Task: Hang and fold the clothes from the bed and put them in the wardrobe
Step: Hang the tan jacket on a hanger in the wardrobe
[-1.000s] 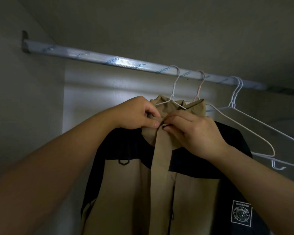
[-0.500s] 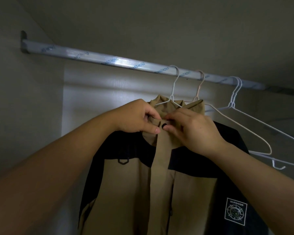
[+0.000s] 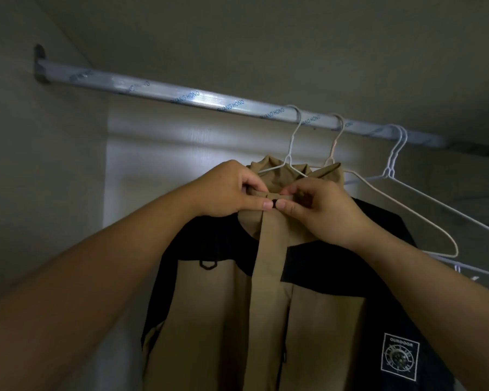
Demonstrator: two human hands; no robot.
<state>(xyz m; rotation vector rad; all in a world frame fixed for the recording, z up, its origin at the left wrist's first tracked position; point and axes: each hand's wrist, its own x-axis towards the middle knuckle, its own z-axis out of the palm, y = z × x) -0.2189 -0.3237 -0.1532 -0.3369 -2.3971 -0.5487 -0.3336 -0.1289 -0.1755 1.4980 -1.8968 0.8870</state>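
Under the rail (image 3: 181, 97), the jacket (image 3: 218, 320) hangs on a wire hanger (image 3: 290, 148), with spare hangers (image 3: 407, 190) further right along the rail. The left hand (image 3: 223, 193) and right hand (image 3: 322, 210) meet at its collar (image 3: 274, 176), apparently to fasten the neck so the jacket cannot slip off. The fingers (image 3: 266, 204) of both hands are curled tight, thumb tips nearly touching, and pinch the collar flaps together over a small dark fastener (image 3: 273, 196).
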